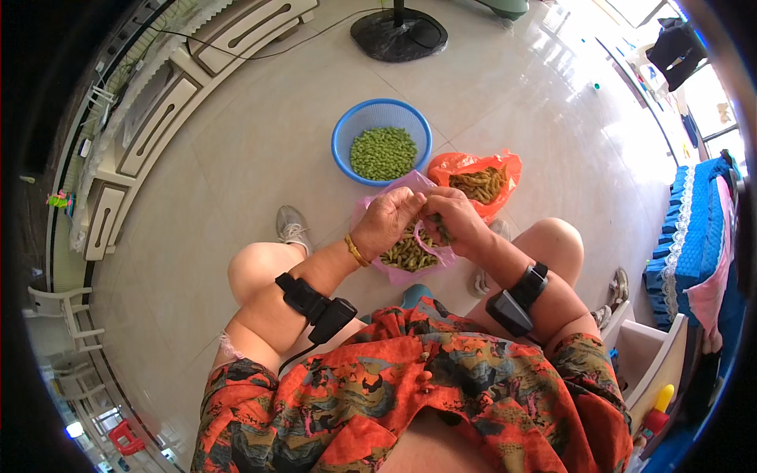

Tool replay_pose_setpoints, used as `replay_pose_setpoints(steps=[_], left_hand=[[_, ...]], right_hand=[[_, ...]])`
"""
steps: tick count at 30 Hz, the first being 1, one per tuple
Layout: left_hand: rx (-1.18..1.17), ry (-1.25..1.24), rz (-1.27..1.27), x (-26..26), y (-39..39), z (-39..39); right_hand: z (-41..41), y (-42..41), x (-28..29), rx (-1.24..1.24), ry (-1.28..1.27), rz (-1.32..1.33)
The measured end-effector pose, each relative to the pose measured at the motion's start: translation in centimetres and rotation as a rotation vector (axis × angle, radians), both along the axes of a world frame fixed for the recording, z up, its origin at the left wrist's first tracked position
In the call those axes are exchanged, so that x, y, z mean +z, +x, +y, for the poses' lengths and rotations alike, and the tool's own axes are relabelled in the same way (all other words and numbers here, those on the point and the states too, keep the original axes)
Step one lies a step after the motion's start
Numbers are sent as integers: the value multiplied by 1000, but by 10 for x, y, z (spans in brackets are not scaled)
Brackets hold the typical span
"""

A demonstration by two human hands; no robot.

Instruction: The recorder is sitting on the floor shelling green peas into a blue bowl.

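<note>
My left hand [387, 220], with a gold-coloured bracelet at the wrist, has its thumb and fingers pinched together. Its fingertips meet those of my right hand [458, 217]; whatever lies between them is too small to make out. Several greenish bean pods [439, 229] show in the curled palm of my right hand. Below both hands, a pink plastic bag [407, 275] stands open with brown-green pods [408, 253] in it. Just beyond, a blue plastic basket [340, 155] contains shelled green beans [383, 154]. An orange plastic bag [510, 171] at the right holds more pods [482, 183].
A black stand base [399, 38] is on the tiled floor [248, 142] ahead. A drawer cabinet [159, 127] runs along the left, with a cable [284, 54] trailing from it. Blue quilted fabric [698, 236] and an open drawer [641, 349] are at the right.
</note>
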State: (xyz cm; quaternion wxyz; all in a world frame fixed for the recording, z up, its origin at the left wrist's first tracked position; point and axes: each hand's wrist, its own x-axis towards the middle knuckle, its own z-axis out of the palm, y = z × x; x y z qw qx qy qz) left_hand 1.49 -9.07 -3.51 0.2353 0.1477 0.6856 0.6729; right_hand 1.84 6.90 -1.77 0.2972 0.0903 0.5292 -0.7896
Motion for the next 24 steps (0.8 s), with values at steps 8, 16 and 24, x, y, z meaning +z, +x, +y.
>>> replay_pose_setpoints(steps=[8, 16, 24], left_hand=[[40, 231, -455, 8, -2, -4], [-16, 244, -461, -2, -3, -7], [-80, 229, -546, -1, -2, -6]], right_hand=[[3, -1, -2, 70, 67, 22], [11, -4, -2, -59, 21, -37], [14, -3, -10, 50, 138, 94]])
